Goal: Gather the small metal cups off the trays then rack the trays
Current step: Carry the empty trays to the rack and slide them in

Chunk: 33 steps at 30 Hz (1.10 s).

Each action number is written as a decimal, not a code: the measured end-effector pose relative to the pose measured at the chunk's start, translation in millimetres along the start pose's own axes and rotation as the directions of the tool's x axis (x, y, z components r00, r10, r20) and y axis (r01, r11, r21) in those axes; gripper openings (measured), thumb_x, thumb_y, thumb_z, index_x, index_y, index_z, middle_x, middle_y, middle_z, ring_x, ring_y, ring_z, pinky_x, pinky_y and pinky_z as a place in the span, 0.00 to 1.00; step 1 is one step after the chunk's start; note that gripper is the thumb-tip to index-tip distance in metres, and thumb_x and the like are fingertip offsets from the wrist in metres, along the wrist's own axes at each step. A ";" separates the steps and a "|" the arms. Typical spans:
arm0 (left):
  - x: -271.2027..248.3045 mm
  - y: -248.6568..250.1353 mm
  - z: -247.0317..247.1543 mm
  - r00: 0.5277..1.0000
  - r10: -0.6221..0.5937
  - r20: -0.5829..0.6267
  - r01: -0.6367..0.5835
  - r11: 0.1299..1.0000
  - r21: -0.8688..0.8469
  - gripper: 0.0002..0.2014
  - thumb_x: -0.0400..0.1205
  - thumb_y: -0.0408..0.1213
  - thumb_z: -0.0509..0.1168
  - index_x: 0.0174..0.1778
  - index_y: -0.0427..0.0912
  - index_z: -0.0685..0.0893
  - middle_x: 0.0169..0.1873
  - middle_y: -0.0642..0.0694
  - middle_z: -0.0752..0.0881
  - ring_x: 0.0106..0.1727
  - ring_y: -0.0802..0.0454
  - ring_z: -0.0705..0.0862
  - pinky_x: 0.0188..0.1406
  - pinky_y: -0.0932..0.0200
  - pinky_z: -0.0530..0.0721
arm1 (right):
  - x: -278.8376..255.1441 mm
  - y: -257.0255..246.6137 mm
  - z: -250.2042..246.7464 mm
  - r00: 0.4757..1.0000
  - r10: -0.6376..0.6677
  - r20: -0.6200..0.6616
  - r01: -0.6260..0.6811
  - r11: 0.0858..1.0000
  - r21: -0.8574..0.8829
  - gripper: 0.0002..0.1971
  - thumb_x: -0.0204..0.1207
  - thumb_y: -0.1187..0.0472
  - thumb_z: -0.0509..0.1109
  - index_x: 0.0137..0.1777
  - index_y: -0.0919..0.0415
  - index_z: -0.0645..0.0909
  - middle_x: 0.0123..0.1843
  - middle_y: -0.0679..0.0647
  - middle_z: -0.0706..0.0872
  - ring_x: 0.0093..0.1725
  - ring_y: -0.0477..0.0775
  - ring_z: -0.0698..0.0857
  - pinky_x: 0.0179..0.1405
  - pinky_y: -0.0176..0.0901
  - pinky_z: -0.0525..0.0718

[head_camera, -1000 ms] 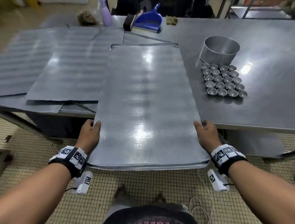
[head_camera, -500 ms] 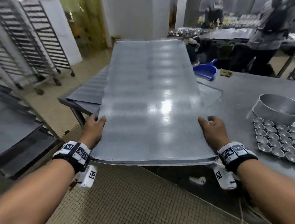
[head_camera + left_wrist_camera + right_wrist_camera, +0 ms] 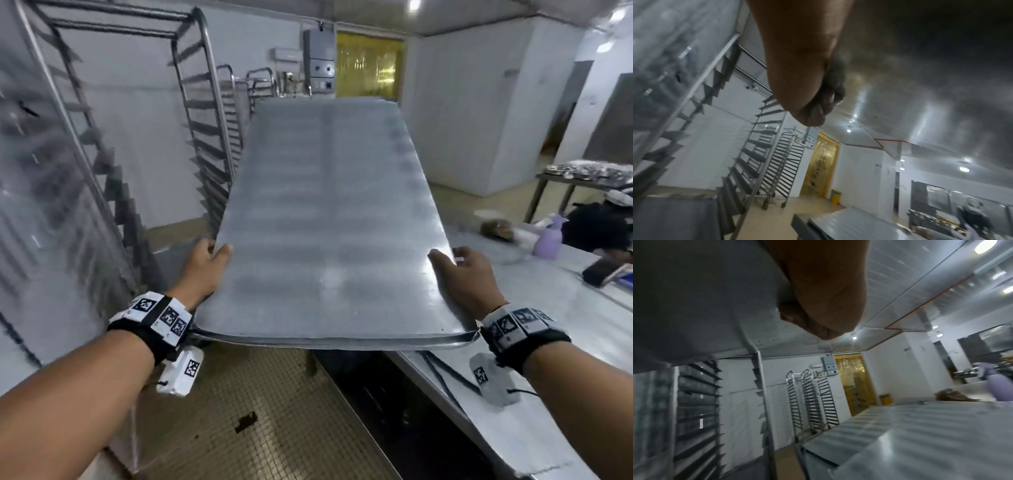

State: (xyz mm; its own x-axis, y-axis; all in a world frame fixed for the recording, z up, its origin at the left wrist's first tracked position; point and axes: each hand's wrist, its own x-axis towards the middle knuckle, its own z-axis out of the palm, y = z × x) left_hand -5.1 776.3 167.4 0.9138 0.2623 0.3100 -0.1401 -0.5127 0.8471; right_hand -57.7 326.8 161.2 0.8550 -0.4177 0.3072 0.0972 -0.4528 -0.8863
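A long, bare metal tray hangs level in the air in front of me, carried lengthwise. My left hand grips its left long edge near the close end, thumb on top. On the opposite edge my right hand grips it the same way. From below, the left wrist view shows my left hand curled under the tray's underside; the right wrist view shows my right hand under the tray. A tall tray rack with angled runners stands at left. No small cups are in view.
More wheeled racks stand by the back wall near a yellow strip curtain. The steel table runs along my right, with a purple spray bottle, a brush and a dark object on it. Tiled floor lies below.
I have turned left, away from the table, carrying the tray. The cups and round pan have left the view, and the racks are now close ahead on the left.
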 end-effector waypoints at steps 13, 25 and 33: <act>23.9 -70.5 -148.8 0.968 -0.153 -0.199 0.154 0.988 -0.008 0.22 0.79 0.56 0.72 0.60 0.43 0.86 0.53 0.47 0.91 0.54 0.47 0.90 0.61 0.40 0.87 | 64.4 -70.6 208.4 0.942 -0.128 0.310 0.130 0.991 0.015 0.24 0.69 0.33 0.75 0.46 0.56 0.85 0.40 0.54 0.91 0.41 0.57 0.90 0.45 0.55 0.90; 29.9 -126.0 -140.2 0.868 -0.350 -0.352 0.409 0.906 0.108 0.30 0.82 0.51 0.71 0.73 0.32 0.76 0.58 0.40 0.83 0.57 0.42 0.83 0.60 0.50 0.80 | 100.5 -54.1 306.1 0.803 -0.088 0.589 0.049 0.995 0.082 0.19 0.76 0.47 0.77 0.45 0.67 0.83 0.24 0.50 0.85 0.15 0.39 0.79 0.14 0.28 0.72; 51.0 -126.5 -89.8 0.816 -0.411 -0.407 0.486 0.868 0.098 0.27 0.84 0.46 0.70 0.72 0.30 0.76 0.53 0.43 0.79 0.52 0.47 0.78 0.52 0.58 0.73 | 165.1 -14.6 350.5 0.736 -0.079 0.672 -0.014 0.991 0.131 0.23 0.73 0.45 0.79 0.35 0.63 0.77 0.19 0.53 0.80 0.16 0.49 0.74 0.18 0.36 0.69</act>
State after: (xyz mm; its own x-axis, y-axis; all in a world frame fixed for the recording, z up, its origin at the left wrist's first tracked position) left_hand 25.0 927.9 114.9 0.6477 0.7576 0.0804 0.3602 -0.3975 0.8439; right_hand 260.6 540.6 103.4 0.9642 0.2574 0.0634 0.1517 -0.3397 -0.9282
